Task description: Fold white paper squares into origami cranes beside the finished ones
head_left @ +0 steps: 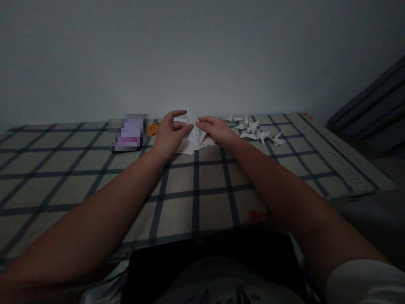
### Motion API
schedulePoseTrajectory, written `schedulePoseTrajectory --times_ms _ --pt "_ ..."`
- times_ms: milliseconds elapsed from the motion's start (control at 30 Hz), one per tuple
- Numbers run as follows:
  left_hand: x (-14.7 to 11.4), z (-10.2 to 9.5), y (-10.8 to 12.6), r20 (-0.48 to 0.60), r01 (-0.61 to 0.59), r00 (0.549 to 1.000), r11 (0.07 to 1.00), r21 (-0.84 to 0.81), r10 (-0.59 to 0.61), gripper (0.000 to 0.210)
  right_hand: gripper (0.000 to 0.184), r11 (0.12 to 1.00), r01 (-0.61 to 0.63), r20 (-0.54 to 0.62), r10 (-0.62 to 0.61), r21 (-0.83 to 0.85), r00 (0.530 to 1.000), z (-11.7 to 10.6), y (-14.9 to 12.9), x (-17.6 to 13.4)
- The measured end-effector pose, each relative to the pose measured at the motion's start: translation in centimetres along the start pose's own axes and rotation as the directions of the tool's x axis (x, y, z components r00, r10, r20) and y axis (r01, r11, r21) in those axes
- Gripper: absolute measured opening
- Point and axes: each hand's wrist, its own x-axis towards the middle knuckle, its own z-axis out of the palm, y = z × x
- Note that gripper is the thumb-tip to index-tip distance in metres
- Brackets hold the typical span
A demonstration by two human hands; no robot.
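Note:
Between my two hands a folded white origami paper (196,136) stands up, creased to a point at its lower end. My left hand (171,131) pinches its left side between thumb and fingers. On the opposite side, the thumb and fingertips of my right hand (215,128) close on its edge. Beneath it lie loose white paper sheets (185,147), partly covered by the hands. Several finished white paper cranes (251,126) sit in a group just right of my right hand.
A phone (129,134) with a lit, blurred screen rests left of my left hand. Under everything spreads a checked tablecloth (209,173) with orange printed figures. A plain wall (202,55) rises behind the table, and a dark curtain (373,105) hangs at the right.

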Motion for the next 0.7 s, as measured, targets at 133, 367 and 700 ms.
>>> schedulePoseTrajectory --times_ms 133,367,700 --pt "-0.23 0.18 0.44 -0.019 0.023 1.0 1.0 -0.014 -0.023 0.051 0.026 0.987 0.049 -0.061 -0.059 -0.152 0.996 -0.19 0.08 0.07" --pt "-0.01 0.13 0.05 0.006 0.075 0.997 0.987 -0.142 -0.075 0.054 0.033 0.996 0.053 -0.073 -0.058 -0.066 0.996 -0.44 0.47 0.36" --pt "0.11 0.34 -0.01 -0.049 0.069 0.996 0.989 -0.132 -0.076 0.052 0.04 0.992 0.107 -0.073 -0.111 -0.062 0.991 -0.47 0.43 0.23"
